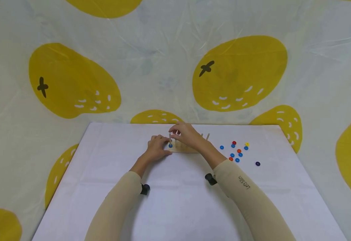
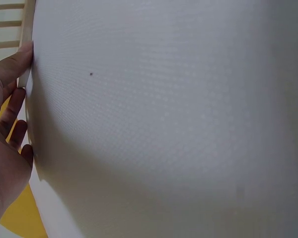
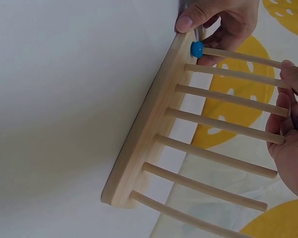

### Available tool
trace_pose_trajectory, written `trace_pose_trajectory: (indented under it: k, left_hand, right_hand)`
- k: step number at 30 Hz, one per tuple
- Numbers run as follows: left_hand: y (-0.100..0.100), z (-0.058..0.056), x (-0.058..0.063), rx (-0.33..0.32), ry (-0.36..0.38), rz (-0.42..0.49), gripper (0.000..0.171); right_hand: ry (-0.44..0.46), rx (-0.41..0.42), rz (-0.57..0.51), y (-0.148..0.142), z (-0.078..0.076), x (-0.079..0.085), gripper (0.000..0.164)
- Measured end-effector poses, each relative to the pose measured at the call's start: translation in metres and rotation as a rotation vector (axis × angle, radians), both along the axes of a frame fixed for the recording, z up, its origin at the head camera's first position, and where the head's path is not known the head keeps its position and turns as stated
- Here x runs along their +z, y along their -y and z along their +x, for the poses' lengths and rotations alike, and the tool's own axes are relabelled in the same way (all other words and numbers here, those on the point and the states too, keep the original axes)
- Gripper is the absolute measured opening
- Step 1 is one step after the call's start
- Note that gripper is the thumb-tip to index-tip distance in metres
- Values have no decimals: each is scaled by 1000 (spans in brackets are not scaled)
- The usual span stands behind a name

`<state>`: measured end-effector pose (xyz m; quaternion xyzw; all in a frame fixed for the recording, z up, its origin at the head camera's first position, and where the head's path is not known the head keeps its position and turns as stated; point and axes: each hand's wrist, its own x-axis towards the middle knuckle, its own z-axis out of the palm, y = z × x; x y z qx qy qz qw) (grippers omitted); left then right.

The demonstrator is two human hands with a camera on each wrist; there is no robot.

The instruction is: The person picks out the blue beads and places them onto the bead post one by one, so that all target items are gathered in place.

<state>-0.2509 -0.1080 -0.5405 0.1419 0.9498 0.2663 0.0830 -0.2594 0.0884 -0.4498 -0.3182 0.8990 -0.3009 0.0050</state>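
A wooden peg board with a row of several upright pegs stands toward the back of the table. Its left end is gripped by my left hand, thumb on the front edge and fingers behind. One blue bead sits at the foot of the leftmost peg. Around the top of that peg is my right hand, its thumb and fingers loosely bent and parted. No bead shows between them. In the left wrist view, the left thumb lies against the board's edge.
On the table, right of the board, lie loose blue, red, orange and yellow beads, several in all, among them a blue bead. A dark bead lies apart, nearer the front. Behind the table hangs a fruit-patterned cloth.
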Motion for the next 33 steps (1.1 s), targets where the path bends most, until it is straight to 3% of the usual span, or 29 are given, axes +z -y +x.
trace_pose_trajectory:
  k: [16,33]
  left_hand:
    - [1,0,3,12,-7,1,58]
    - [0,-2,-4,2,4,12,59]
  right_hand:
    - [-26,-37,-52,-12,13,15,25]
    - [-157,-98,-122,-82,45,32,24]
